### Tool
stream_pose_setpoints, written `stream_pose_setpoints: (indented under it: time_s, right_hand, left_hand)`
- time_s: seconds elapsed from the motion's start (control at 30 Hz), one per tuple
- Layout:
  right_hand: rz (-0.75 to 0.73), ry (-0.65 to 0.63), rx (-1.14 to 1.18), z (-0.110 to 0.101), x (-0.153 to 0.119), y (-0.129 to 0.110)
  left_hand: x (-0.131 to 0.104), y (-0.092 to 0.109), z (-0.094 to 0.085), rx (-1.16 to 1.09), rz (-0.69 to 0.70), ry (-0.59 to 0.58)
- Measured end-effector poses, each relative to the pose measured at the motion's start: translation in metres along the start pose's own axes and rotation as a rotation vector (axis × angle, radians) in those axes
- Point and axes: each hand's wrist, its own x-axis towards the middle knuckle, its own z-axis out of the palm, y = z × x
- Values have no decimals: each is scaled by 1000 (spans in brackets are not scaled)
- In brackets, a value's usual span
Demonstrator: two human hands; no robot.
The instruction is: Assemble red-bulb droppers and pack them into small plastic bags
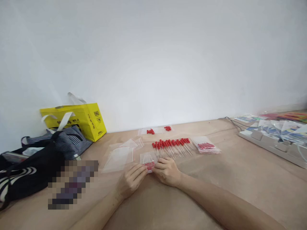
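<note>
Between my two hands is a clear zip bag (148, 158) with several red-capped droppers inside, their red ends toward me. My left hand (133, 179) pinches its lower left edge, fingers closed. On the opposite edge my right hand (167, 171) is closed too, thumb and fingers gripping the plastic. Just beyond the right hand lies a row of loose droppers (171, 147) with red bulbs and thin clear stems. To the left are flat clear zip bags (120, 156), overlapping. A stack of filled bags (206, 145) lies right of the row.
Red bulbs (150, 131) lie on a clear bag near the wall. At left stand a yellow bag (96, 123), a striped bag (72, 140) and a black bag (35, 169), beside a pixelated patch. A white power strip (271, 148) with cables and packets is at right.
</note>
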Motion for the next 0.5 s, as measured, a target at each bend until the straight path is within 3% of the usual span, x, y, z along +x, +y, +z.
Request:
stream_pose_setpoints:
  time_s: [0.2,0.5]
  right_hand:
    - [91,7,5,3,5,-9]
    - [64,6,24,3,6,-13]
  left_hand:
    - [10,5,-2,6,-29,66]
    - [-2,0,-10,-22,-67,-21]
